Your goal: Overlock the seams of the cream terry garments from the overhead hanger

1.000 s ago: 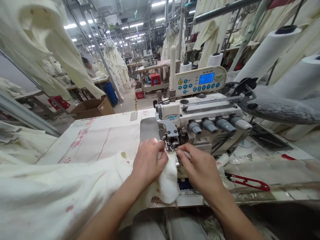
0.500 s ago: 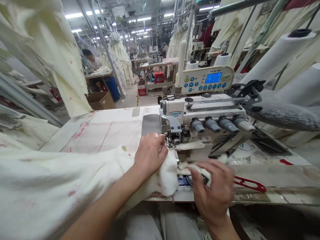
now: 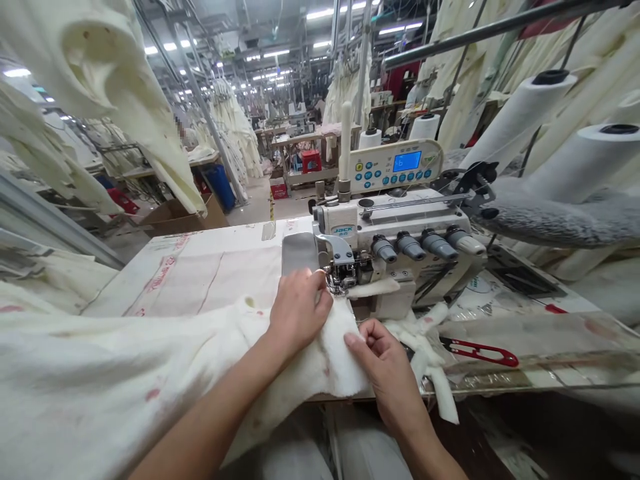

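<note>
A cream fleece garment (image 3: 150, 373) lies across the sewing table (image 3: 220, 267), its edge reaching the presser foot (image 3: 339, 280) of a white overlock machine (image 3: 400, 247). My left hand (image 3: 297, 310) rests on the fleece just left of the presser foot, fingers curled and pressing the cloth down. Near the table's front edge my right hand (image 3: 383, 363) pinches the fleece's right edge. Fleece trimmings (image 3: 427, 347) lie to the right of it.
Red thread snips (image 3: 477, 352) lie on the table at right. A control panel with a blue display (image 3: 395, 167) stands behind the machine, white rolls (image 3: 525, 113) to the right. Cream garments (image 3: 110, 87) hang overhead at left; a cardboard box (image 3: 175, 213) sits beyond the table.
My right hand left the presser foot, swept down to the right, then came back left to pinch the fleece edge. The left hand stayed pressed beside the presser foot.
</note>
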Demonstrator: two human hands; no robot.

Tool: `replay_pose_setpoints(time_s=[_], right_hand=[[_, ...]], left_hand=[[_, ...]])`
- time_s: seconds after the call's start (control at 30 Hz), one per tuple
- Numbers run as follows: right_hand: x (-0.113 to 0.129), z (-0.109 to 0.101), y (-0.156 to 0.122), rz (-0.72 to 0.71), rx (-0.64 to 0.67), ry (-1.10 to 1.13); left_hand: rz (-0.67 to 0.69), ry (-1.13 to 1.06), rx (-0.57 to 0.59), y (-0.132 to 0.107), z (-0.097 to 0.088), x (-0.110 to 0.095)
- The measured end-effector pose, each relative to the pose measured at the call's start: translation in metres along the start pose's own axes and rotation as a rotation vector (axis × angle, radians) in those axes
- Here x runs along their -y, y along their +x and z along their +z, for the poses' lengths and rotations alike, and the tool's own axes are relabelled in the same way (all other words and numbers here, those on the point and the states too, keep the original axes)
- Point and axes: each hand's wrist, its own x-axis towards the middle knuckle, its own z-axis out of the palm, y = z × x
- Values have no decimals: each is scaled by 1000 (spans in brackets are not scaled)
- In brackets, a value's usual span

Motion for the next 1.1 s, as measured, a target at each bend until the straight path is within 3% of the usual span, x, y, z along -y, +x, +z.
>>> replay_pose_setpoints(time_s=[0.13, 0.33, 0.53, 0.7, 0.8, 0.93, 1.1], right_hand=[[-3, 1, -1, 33, -11, 177], [-13, 3, 1, 169, 127, 197], [-13, -2, 0, 133, 191, 167], [-6, -8, 0, 52, 104, 169], [0, -12, 0, -90, 62, -37], [14, -17, 0, -256, 115, -559], [30, -18, 1, -286, 188, -928]], left_hand=[[-2, -33, 6, 0, -2, 1], [-7, -59, 35, 2, -3, 2], [-2, -70, 50, 2, -5, 3], [18, -73, 140, 1, -14, 4], [13, -89, 144, 1, -17, 5], [-7, -155, 119, 0, -14, 6], [-6, -212, 85, 1, -9, 7]])
